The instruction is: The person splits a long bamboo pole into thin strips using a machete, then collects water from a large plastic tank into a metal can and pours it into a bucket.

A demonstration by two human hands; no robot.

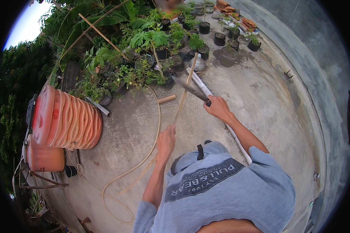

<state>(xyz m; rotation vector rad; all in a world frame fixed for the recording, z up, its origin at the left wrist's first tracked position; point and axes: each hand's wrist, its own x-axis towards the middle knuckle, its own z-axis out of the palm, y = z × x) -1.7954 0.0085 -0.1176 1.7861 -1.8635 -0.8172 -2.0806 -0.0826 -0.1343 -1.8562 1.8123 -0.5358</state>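
My left hand (166,139) is closed around a long, thin bamboo strip (180,104), which points up and away toward the potted plants. In my right hand (218,108) is the dark handle of a large knife (190,90). Its broad grey blade reaches up to the left and crosses the strip above my left hand. Whether the blade touches the strip, I cannot tell. A short bamboo piece (167,99) lies on the concrete just left of the strip.
A white pipe (200,82) lies beneath my right forearm. The pale hose (148,153) loops along the left. Two orange barrels (68,118) stand farther left. Potted plants (144,70) crowd the far side, with stacked tiles (248,24) near the grey wall (319,42).
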